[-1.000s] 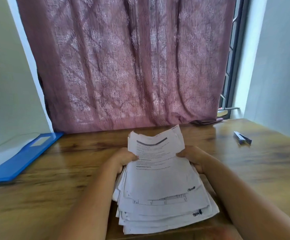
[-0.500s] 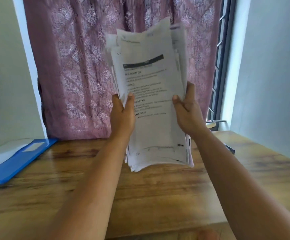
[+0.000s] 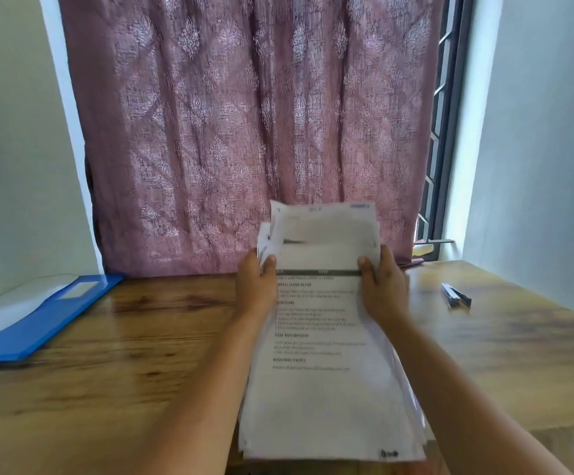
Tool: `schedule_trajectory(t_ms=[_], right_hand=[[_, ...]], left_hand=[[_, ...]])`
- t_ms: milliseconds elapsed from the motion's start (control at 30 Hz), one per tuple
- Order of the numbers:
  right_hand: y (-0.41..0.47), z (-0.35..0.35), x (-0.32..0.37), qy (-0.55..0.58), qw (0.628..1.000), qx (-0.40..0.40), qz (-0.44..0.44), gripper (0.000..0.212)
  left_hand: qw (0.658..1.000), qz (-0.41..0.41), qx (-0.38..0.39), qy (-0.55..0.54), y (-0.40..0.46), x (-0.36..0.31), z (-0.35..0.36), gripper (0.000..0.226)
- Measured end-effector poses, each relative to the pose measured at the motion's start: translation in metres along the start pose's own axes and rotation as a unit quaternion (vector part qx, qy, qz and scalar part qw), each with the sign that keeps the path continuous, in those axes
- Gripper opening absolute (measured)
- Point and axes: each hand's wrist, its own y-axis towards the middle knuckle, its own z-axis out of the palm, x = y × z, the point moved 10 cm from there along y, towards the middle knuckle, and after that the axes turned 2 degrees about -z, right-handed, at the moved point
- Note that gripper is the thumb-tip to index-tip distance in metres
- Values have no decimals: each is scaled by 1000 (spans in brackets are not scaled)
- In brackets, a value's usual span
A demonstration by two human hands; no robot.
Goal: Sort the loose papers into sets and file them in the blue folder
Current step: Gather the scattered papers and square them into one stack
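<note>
Left hand (image 3: 256,289) and right hand (image 3: 383,289) both gripping whole unsorted paper stack (image 3: 326,371) over worktop (image 3: 141,354); no sets made, blue folder (image 3: 35,323) far left, nothing filed.

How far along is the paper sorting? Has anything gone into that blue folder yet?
Early days. Nothing looks sorted: all the papers are one stack, gripped at its sides by the left hand and right hand. The blue folder lies open at the table's left edge; whether it holds sheets is unclear. Splitting into sets and filing remain.
</note>
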Motion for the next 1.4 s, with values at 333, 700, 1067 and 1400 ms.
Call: schedule_trajectory(t_ms=[333,700,1067,1400], right_hand=[[40,-36,119,50,964,-137,-222,19],[-15,30,-50,73,988,80,107,36],[21,12,7,-10,999,44,15,33],[-15,31,-58,97,983,64,140,28]], left_hand=[[965,138,-36,-222,28,-127,-30,20],[995,-61,74,-32,-7,34,12,51],[998,44,-13,-39,8,-26,-9,26],[999,13,0,-35,-9,47,-4,23]])
